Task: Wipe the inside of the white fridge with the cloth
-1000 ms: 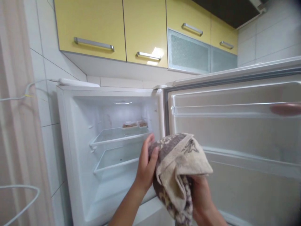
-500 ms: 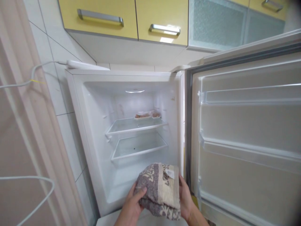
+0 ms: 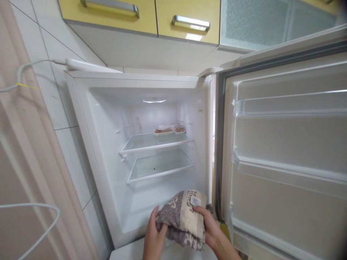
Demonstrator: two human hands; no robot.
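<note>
A folded towel [image 3: 184,213], grey-purple and cream with a floral pattern and a small white label, is held between my two hands in front of the fridge opening. My left hand [image 3: 154,231] grips its left edge, thumb tucked into a fold and fingers behind. On the right side, my right hand [image 3: 210,225] pinches the towel, with the thumb lying on top near the label and the other fingers hidden beneath. Behind the towel stands the open white fridge [image 3: 73,108], its lower floor partly covered from view.
Two food packs [image 3: 164,130] lie at the back of the upper glass shelf [image 3: 146,142]; a small dark speck marks the lower shelf [image 3: 159,168]. The open door [image 3: 284,144] with clear racks fills the right. Yellow cabinets [image 3: 187,18] hang above. A white cable [image 3: 35,206] loops at left.
My right thumb has come over the top of the towel beside the label. My left thumb has slid into the fold. The view has shifted slightly.
</note>
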